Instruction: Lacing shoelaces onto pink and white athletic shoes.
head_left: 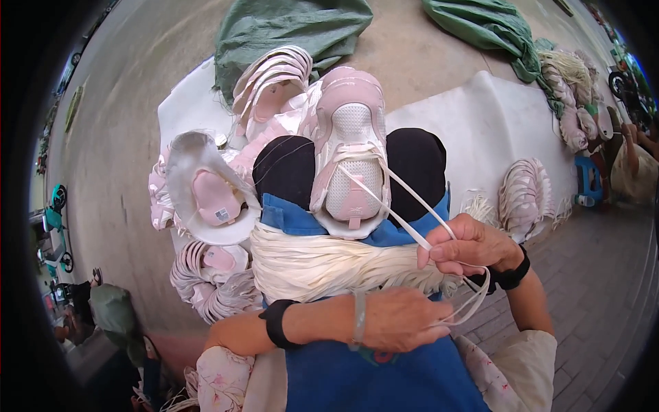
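A pink and white shoe upper (352,113) lies between my knees, its toe pointing away from me. From its eyelets two strands of a white shoelace (410,187) stretch toward my right hand (470,247). That hand is closed, pinching the strands between thumb and fingers. Lower down, my left hand (401,319) reaches across my body, its fingers closed around the lace near the loop that hangs below the right hand. Its fingertips are slightly blurred. Across my lap rests a thick bundle of cream laces (312,261), just below the shoe's heel.
Stacked pink and white shoe uppers (268,82) sit on a white sheet (473,113) at left, with another stack (525,192) at right. Green cloth sacks (292,31) lie beyond. A blue stool (587,181) and another person (635,161) are at far right.
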Demonstrator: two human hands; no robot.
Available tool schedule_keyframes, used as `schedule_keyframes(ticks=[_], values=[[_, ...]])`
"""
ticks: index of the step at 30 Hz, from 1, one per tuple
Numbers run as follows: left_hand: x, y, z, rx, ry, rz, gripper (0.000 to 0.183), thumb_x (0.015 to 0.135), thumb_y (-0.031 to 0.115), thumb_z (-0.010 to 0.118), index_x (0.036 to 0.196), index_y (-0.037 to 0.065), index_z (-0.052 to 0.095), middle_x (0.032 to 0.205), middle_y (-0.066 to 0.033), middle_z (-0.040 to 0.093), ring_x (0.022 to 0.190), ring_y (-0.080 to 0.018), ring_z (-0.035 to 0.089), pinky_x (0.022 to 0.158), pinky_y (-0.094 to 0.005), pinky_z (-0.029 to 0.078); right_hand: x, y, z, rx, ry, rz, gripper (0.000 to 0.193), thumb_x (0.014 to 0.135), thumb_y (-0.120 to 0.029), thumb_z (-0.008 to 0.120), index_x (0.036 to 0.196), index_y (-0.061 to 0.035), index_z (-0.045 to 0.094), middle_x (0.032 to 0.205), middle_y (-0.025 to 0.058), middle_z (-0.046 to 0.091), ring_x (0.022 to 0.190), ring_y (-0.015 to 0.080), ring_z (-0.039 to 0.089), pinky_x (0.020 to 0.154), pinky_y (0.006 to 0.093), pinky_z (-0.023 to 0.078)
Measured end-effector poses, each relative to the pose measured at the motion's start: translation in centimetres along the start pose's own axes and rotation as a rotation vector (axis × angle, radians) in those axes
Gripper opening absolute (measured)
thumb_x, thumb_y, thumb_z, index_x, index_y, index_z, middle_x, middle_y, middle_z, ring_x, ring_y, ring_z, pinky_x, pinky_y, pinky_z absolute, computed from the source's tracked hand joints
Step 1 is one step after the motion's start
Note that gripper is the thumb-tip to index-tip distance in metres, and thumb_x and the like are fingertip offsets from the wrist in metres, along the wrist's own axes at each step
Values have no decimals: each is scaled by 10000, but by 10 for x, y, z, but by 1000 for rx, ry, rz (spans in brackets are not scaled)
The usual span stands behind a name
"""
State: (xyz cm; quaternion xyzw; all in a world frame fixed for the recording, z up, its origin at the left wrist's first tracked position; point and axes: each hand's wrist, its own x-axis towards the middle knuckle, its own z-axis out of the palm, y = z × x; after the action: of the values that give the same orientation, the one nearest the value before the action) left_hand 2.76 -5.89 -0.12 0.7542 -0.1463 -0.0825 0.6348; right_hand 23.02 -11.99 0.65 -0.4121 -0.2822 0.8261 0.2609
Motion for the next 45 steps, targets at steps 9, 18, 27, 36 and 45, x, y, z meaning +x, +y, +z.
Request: schedule_keyframes(ticks=[9, 18, 27, 36, 45], values=[[-74, -38, -47, -753, 377, -480, 484, 981, 364, 475, 1217, -55, 540, 1045, -167, 657, 964, -214, 624, 860, -341, 480, 52, -10, 32, -428, -78, -170, 283, 1006, -215, 431, 892, -8, 586, 601, 44, 543, 578, 176, 553, 570, 295, 440], [-64, -74, -44, -1335, 931, -204, 365, 999, 284, 502, 1123, -57, 547, 629, -20, 561, 559, -125, 563, 698, -317, 567, 84, 6, 52, -1296, 30, -602, 265, 920, -182, 537, 762, 28, 571, 627, 149, 540, 576, 310, 542, 575, 390, 449], [-65, -58, -37, -549, 1047, -557, 403, 1012, 351, 460, 1040, -15, 625, 652, -14, 513, 559, -83, 474, 578, -263, 487, 107, -7, -4, -1057, 982, -650, 128, 851, -95, 620, 963, -35, 619, 854, 138, 575, 704, 302, 610, 618, 379, 486], [-66, -72, -79, 560, 1289, -373, 139, 918, 172, 608, 978, 47, 613, 786, -114, 550, 613, -282, 549, 575, -355, 439, 124, -11, -5, -1365, 985, -677, 86, 862, -85, 589, 932, -39, 570, 866, 123, 537, 706, 303, 610, 614, 373, 510], [-45, -75, -89, 836, 1174, -404, 102, 829, 84, 653, 910, 51, 600, 860, -102, 571, 676, -289, 622, 581, -368, 498, 126, -6, -3, -1571, 1025, -681, 99, 788, -37, 597, 838, -32, 512, 846, 115, 502, 651, 258, 608, 508, 331, 498]])
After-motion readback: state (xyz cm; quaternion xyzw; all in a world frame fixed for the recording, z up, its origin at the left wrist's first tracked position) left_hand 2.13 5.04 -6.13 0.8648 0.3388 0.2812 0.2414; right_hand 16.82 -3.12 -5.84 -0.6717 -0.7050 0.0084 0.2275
